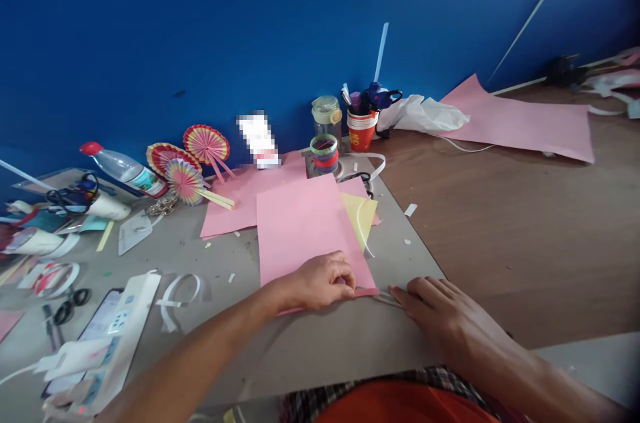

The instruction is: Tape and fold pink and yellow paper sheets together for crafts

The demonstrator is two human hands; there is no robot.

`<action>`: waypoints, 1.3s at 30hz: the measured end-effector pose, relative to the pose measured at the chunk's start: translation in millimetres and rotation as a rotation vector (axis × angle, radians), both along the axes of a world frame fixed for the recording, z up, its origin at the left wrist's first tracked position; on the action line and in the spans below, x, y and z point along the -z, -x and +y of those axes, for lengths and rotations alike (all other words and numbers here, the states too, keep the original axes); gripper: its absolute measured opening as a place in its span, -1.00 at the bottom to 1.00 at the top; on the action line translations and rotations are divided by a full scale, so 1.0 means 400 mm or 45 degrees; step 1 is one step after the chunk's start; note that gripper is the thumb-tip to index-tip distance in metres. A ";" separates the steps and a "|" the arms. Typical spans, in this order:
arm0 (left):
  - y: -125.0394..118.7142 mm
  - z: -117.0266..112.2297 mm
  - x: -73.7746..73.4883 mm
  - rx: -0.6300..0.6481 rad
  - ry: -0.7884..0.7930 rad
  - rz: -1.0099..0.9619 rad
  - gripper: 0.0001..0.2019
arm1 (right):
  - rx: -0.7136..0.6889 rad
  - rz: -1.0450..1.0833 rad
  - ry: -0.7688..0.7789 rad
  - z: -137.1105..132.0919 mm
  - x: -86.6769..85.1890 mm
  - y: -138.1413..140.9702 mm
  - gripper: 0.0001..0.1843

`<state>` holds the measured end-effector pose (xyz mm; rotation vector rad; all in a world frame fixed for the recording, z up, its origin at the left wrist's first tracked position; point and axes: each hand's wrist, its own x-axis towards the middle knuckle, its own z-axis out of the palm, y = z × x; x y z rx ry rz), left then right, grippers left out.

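A pink sheet of paper (300, 226) lies on the grey mat (320, 343) in front of me. My left hand (323, 282) rests on its near edge with fingers curled, pinching or pressing the paper's lower right corner. Beside that corner my right hand (440, 316) lies flat on the mat, fingers stretched towards thin white strips (386, 298). A yellow sheet (361, 213) and more pink paper (240, 200) lie under the top sheet.
Three folded paper fans (187, 166), a plastic bottle (125, 170), scissors (67, 306), a phone (95, 330) and scraps lie left. A red cup of pens (361, 126), a jar (326, 115) and tape rolls (324, 153) stand behind. A large pink sheet (520, 120) lies at back right.
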<state>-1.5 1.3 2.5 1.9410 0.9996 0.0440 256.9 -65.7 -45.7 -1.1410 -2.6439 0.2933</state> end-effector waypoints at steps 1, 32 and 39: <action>-0.001 0.000 -0.002 0.000 -0.001 0.011 -0.96 | -0.010 -0.011 0.017 -0.002 0.004 0.001 -0.50; -0.003 -0.005 0.023 0.099 -0.179 0.077 -0.89 | -0.103 -0.061 -0.080 0.006 -0.047 0.041 -0.64; -0.001 0.002 0.026 0.132 -0.200 0.075 -0.85 | -0.123 -0.077 -0.112 0.013 -0.050 0.039 -0.65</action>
